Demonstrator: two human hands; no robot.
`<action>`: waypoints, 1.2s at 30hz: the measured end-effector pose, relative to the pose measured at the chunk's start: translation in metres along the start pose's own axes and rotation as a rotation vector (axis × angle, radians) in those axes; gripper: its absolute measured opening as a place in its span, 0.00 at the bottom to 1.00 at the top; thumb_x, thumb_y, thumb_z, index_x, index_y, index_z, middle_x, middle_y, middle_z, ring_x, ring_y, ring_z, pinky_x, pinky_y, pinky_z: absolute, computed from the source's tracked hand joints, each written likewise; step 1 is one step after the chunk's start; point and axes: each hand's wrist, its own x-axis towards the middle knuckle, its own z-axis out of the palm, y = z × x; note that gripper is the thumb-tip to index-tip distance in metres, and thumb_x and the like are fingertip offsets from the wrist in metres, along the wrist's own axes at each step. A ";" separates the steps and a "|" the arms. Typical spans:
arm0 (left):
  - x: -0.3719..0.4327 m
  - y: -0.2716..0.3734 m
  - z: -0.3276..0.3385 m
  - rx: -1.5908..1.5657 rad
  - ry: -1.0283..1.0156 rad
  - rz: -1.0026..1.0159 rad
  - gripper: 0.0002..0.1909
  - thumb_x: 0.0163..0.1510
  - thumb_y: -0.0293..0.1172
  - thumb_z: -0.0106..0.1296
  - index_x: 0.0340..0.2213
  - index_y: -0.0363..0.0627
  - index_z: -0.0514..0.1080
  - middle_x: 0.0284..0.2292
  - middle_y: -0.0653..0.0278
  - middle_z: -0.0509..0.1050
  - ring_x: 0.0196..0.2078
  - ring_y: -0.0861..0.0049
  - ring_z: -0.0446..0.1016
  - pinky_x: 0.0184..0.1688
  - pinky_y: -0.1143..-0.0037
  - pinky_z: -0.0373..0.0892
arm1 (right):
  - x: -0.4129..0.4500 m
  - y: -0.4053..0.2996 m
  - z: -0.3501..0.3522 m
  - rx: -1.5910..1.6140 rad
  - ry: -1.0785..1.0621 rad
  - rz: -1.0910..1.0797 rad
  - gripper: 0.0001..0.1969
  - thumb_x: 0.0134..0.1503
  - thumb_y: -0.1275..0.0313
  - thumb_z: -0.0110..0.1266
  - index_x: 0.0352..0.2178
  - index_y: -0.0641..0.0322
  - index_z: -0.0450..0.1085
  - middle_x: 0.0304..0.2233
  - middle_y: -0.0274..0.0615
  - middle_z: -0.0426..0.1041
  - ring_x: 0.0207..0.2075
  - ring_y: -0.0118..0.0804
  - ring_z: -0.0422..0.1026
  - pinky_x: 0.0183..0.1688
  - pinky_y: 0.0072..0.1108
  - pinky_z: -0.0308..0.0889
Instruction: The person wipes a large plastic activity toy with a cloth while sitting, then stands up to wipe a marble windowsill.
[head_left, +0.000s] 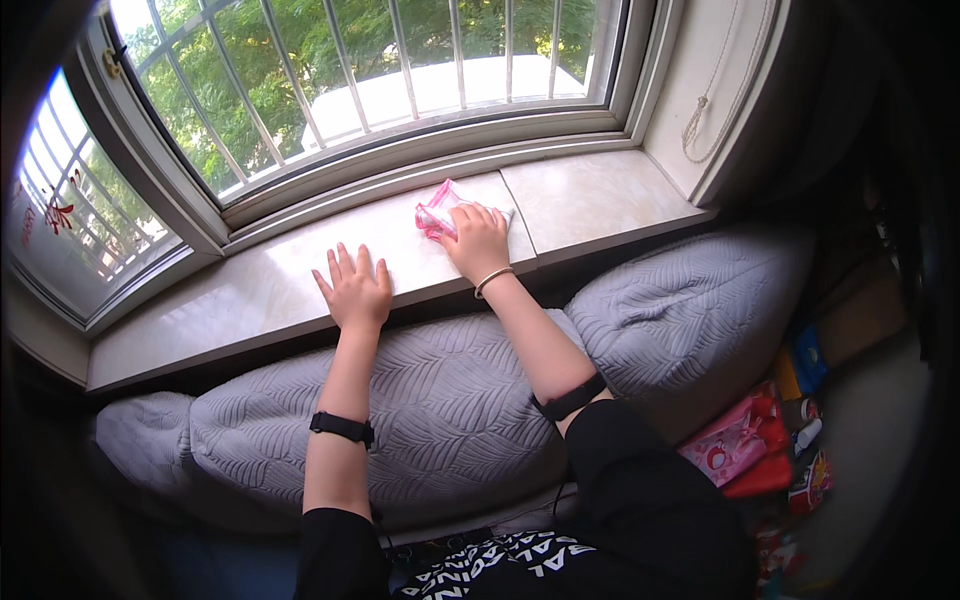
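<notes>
My right hand (477, 238) presses a crumpled pink and white cloth (437, 214) against the marble-look windowsill (262, 281), its fingers curled over the cloth's right part. To the left, my left hand (355, 289) lies palm down near the sill's front edge, fingers spread and holding nothing. The cloth sits left of the joint between two sill slabs. A thin bangle circles my right wrist, and a black strap is around each arm.
Behind the sill stands a framed window (420, 142) with metal bars outside. A quilted grey sofa back (465, 390) runs along the near side. A looped blind cord (694, 131) hangs at the right wall. Pink and red bags (731, 450) lie at lower right.
</notes>
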 end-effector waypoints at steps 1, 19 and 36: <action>0.001 -0.001 0.002 -0.010 0.000 -0.009 0.27 0.57 0.50 0.33 0.53 0.51 0.63 0.58 0.50 0.56 0.64 0.59 0.47 0.63 0.53 0.35 | 0.000 0.001 0.001 -0.008 -0.005 -0.010 0.18 0.46 0.61 0.56 0.39 0.56 0.69 0.43 0.39 0.70 0.51 0.39 0.65 0.56 0.39 0.52; 0.017 -0.007 -0.006 -0.123 -0.130 0.062 0.39 0.54 0.58 0.36 0.60 0.49 0.48 0.59 0.44 0.50 0.64 0.52 0.44 0.62 0.52 0.34 | -0.052 -0.037 -0.001 -0.052 0.128 -0.037 0.17 0.47 0.67 0.53 0.41 0.58 0.69 0.39 0.51 0.73 0.43 0.49 0.71 0.48 0.34 0.64; 0.011 0.007 -0.005 -0.100 -0.082 0.117 0.33 0.54 0.51 0.37 0.57 0.44 0.57 0.59 0.47 0.51 0.64 0.56 0.44 0.62 0.53 0.36 | -0.041 -0.035 0.003 -0.039 0.248 -0.002 0.15 0.45 0.66 0.57 0.35 0.57 0.67 0.33 0.41 0.73 0.40 0.41 0.71 0.46 0.31 0.61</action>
